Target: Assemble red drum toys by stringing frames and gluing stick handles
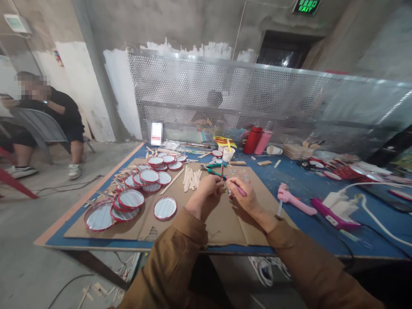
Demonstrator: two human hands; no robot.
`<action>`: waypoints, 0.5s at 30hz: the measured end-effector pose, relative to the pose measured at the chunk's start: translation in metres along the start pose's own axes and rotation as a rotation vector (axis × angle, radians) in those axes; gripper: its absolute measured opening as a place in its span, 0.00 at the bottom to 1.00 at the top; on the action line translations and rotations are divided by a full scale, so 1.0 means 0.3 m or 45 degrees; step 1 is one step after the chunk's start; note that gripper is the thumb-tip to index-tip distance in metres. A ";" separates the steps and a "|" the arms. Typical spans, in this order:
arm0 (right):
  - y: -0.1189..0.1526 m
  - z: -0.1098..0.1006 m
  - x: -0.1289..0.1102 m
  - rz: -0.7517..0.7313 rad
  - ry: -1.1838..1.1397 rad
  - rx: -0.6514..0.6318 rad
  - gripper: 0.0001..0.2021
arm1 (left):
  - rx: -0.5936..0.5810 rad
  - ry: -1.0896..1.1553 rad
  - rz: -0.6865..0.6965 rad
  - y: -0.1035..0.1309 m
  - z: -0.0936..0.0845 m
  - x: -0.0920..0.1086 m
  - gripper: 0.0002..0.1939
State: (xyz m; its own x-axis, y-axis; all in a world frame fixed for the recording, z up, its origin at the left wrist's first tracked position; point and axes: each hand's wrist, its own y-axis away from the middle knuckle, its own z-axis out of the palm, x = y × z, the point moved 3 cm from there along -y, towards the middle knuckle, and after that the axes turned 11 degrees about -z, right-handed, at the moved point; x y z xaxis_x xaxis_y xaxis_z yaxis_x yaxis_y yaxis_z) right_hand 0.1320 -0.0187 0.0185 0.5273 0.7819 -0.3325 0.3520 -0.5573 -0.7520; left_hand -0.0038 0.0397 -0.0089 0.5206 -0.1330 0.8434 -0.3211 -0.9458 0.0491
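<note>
My right hand (243, 195) is closed around a purple-pink pen-shaped tool (240, 189), held at a slant over the cardboard sheet (212, 234). Close beside it, my left hand (208, 191) has its fingers curled together. What they hold is mostly hidden; a small upright stick-like piece shows just beyond the fingertips. Green-handled pliers (215, 165) lie behind my hands. To the left of them is a bunch of flat wooden sticks (192, 178). A round, red-rimmed disc (165, 208) lies singly on the cardboard, near a heap of similar discs (131, 198), several with sticks attached.
On the right are a pink glue gun (294, 200) and a purple power strip (334, 214) with white chargers and cables. A red bottle (252, 140), a pink bottle (263, 142) and a paper cup (228, 153) stand near the perforated metal screen (180, 92). A person sits at far left.
</note>
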 end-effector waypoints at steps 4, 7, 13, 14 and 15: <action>-0.002 0.001 -0.001 0.000 -0.016 -0.020 0.08 | 0.018 0.005 0.001 -0.017 0.010 -0.017 0.13; -0.005 0.002 -0.004 -0.003 -0.041 -0.022 0.07 | 0.013 0.010 -0.011 -0.016 0.010 -0.015 0.12; -0.008 0.005 -0.012 0.015 -0.072 -0.060 0.08 | -0.042 0.021 -0.008 -0.013 0.003 -0.012 0.13; -0.007 0.005 -0.012 0.020 -0.077 -0.066 0.08 | -0.039 0.018 -0.010 -0.014 0.003 -0.014 0.13; -0.007 0.006 -0.013 0.023 -0.082 -0.070 0.08 | -0.034 0.013 -0.008 -0.016 0.004 -0.017 0.13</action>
State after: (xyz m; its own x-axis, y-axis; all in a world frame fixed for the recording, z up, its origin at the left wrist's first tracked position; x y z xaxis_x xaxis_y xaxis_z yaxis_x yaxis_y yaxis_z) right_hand 0.1280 -0.0201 0.0203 0.4838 0.7868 -0.3834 0.3859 -0.5849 -0.7134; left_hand -0.0039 0.0447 -0.0140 0.5148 -0.1243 0.8483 -0.3392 -0.9382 0.0684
